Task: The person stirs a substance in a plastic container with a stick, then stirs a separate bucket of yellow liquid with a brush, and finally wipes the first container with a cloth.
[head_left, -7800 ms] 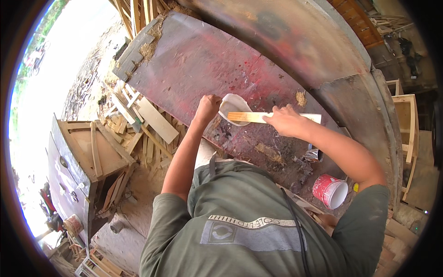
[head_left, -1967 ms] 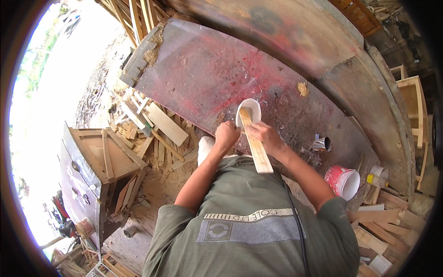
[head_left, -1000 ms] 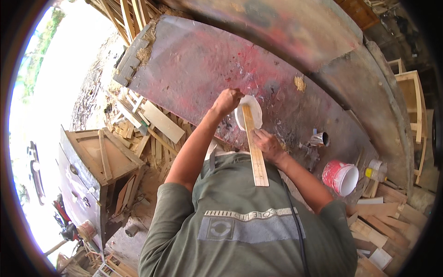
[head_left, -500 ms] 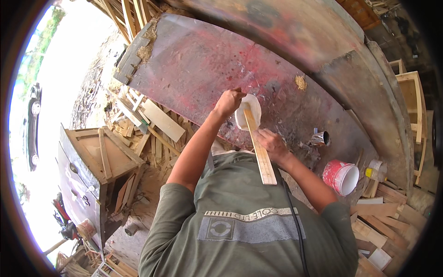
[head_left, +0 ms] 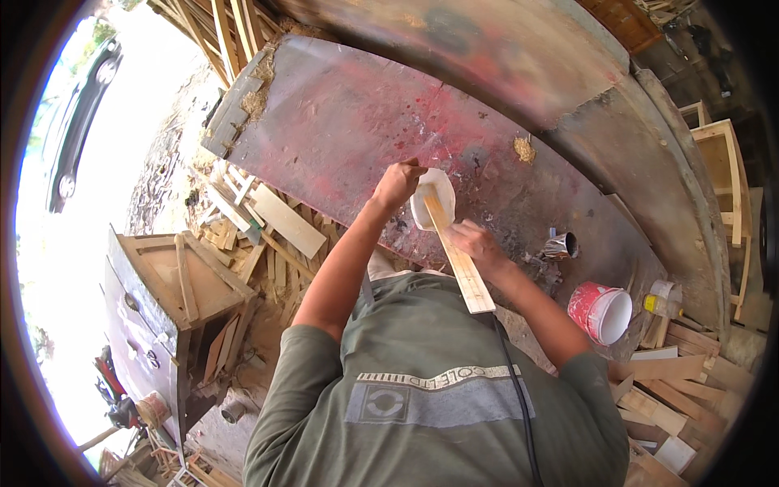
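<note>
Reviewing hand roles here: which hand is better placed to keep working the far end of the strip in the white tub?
The left hand. It sits at the tub where the strip ends. The right hand grips the strip at mid-length, so it seems better suited to steadying it.

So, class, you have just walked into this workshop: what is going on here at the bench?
A person leans over a stained red workbench. The left hand grips the rim of a small white bowl, while the right hand holds a flat wooden slat with one end dipped into it. A red bucket and a small tin can stand to the right.
</note>
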A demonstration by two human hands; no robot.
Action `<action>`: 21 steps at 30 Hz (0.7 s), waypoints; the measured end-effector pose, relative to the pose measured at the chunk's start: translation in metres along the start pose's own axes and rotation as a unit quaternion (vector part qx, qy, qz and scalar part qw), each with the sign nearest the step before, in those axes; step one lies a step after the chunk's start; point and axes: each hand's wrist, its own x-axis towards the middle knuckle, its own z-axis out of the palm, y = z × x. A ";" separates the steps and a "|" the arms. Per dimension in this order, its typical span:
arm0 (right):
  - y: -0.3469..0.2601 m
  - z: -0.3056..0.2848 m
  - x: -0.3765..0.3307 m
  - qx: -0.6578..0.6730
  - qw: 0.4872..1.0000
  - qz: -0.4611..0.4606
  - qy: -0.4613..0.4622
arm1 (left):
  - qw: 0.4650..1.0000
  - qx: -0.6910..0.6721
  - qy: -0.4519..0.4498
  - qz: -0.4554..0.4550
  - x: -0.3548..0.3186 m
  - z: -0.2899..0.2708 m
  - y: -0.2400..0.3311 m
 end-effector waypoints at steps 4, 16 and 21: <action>-0.005 -0.004 0.002 0.012 1.000 -0.011 -0.016 | 1.000 -0.005 -0.003 -0.006 -0.001 0.002 0.008; 0.021 -0.016 0.018 0.004 0.999 -0.049 -0.017 | 1.000 0.008 -0.004 0.005 -0.006 0.010 0.003; 0.024 -0.009 0.016 0.038 0.997 -0.048 -0.051 | 1.000 0.002 -0.013 0.004 -0.005 0.008 0.003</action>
